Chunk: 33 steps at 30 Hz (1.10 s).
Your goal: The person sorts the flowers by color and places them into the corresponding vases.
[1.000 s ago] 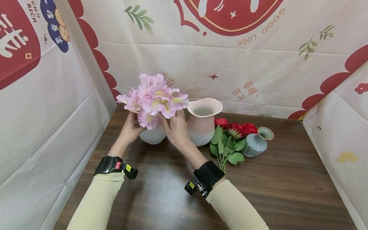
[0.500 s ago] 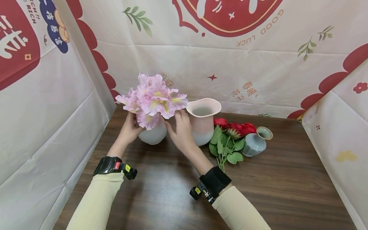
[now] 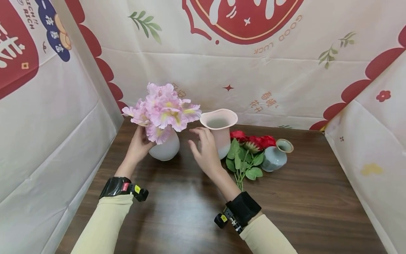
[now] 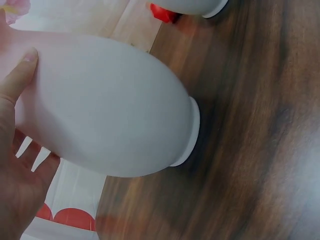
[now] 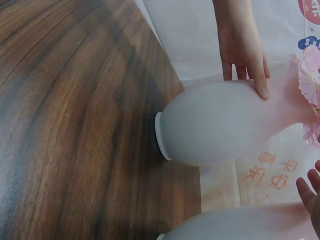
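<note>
Several pink artificial flowers with yellow centres point(image 3: 166, 109) stand in a rounded vase point(image 3: 166, 149), white below and pink toward its neck, at the left of the table. My left hand point(image 3: 137, 147) grips this vase from the left. In the left wrist view its thumb point(image 4: 25, 71) lies on the near side and the fingers reach round the back. My right hand point(image 3: 207, 152) is apart from the flower vase, holding nothing, its fingers loosely bent. It overlaps a second pink-and-white vase with a wavy rim point(image 3: 219, 120), whose lower left part it hides.
Red roses with green leaves point(image 3: 245, 158) lie on the table right of the second vase. A small pale-blue vase point(image 3: 274, 158) stands beside them. Printed cloth point(image 3: 190, 70) walls in the back and sides of the brown wooden table point(image 3: 311, 197).
My right hand has come away from the flower vase, moving right to in front of the second vase. My left hand keeps its grip. The head view has shifted slightly.
</note>
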{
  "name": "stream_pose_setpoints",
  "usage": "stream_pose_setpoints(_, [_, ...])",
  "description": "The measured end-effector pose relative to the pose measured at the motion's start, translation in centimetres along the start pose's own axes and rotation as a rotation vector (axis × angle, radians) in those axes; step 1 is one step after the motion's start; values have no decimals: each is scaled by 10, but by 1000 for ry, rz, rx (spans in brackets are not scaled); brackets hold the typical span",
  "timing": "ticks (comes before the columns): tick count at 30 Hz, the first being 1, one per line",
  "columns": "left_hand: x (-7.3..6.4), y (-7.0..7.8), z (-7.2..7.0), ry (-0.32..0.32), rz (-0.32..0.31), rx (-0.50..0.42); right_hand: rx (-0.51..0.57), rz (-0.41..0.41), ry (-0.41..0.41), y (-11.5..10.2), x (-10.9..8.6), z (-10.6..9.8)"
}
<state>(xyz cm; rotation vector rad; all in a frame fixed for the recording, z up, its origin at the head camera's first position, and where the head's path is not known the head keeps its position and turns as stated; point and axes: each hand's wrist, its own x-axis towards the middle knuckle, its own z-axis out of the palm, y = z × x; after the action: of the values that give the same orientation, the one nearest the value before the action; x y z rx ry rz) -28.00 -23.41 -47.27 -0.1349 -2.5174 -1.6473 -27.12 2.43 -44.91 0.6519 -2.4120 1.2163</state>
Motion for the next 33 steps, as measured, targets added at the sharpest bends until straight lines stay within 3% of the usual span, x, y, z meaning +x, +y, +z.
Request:
stream_pose_setpoints(6, [-12,-8,12,104,2,31,21,15,-11,5,-9,-9])
stream_pose_setpoints(14, [-36,-11,20,207,-56,82,10,6,32,16,-22,-25])
stream_pose_setpoints(18, [-48,-16,27,256,-80,36,-8,8,58,22,-29,-33])
stream_pose_setpoints(24, [-68,-26,37,325,-69,-123,-7,14,76,28,-37,-40])
stream_pose_setpoints(26, [-72,-28,42,297,-39,-148,-1,19,82,30,-40,-42])
stream_pose_setpoints(28, [-74,-29,47,229,-5,-153,9,27,84,31,-42,-45])
stream_pose_setpoints(33, [-70,-19,61,-23,82,-169,25,49,94,34,-47,-50])
